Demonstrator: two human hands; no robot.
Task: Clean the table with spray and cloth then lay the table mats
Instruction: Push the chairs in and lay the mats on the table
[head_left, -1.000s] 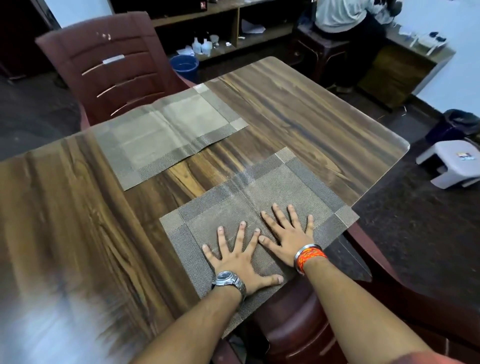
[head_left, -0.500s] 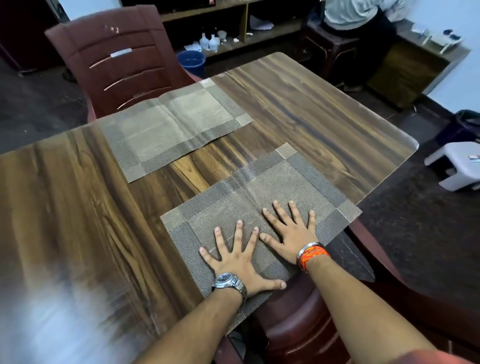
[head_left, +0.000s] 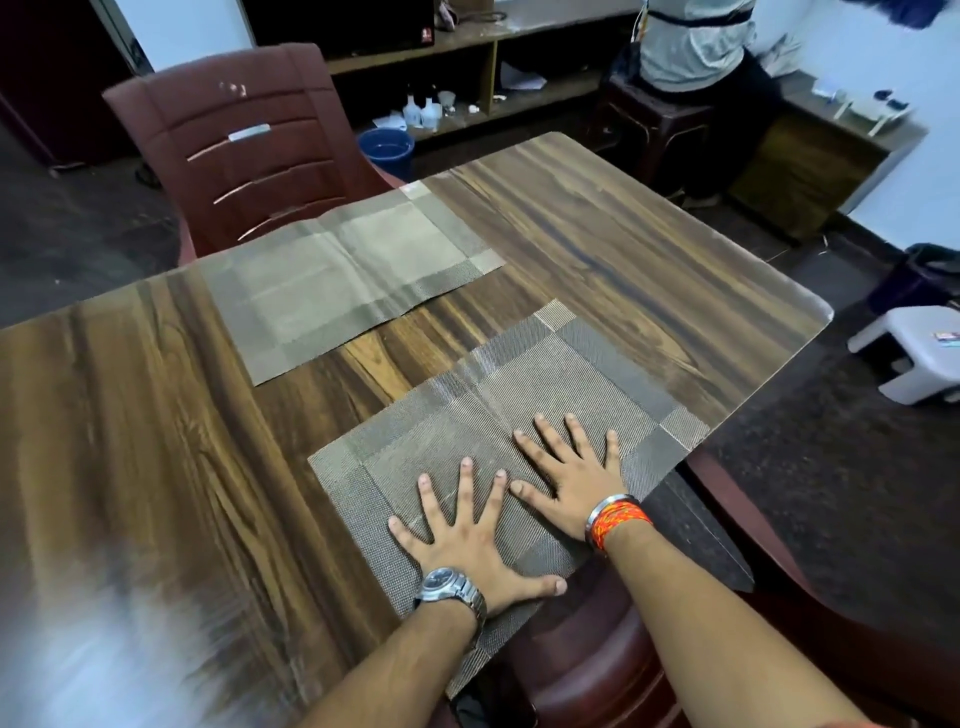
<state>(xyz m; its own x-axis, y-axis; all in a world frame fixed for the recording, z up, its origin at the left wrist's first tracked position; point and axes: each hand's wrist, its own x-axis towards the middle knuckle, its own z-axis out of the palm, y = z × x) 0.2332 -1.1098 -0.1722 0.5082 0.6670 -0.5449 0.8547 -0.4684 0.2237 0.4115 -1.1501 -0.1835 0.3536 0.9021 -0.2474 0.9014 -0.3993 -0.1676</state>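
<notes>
Both hands lay flat, fingers spread, gripping nothing: left hand (head_left: 475, 540) and right hand (head_left: 569, 475) pressed side by side on the near mat (head_left: 498, 415), which sat at the near edge of the wooden table (head_left: 623, 249), one corner overhanging. Far mat (head_left: 343, 275) lay flat in front of the maroon chair (head_left: 244, 145). Steel watch (head_left: 449, 587) on the left wrist, dial unreadable. Small sticker on the white stool (head_left: 914, 348), probably a label, too blurred to read.

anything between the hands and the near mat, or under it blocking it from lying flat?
Nothing visible. The left hand and right hand lie spread, palms down, directly on the near mat, which looks flat on the table. Its near edge overhangs the table's edge.
</notes>
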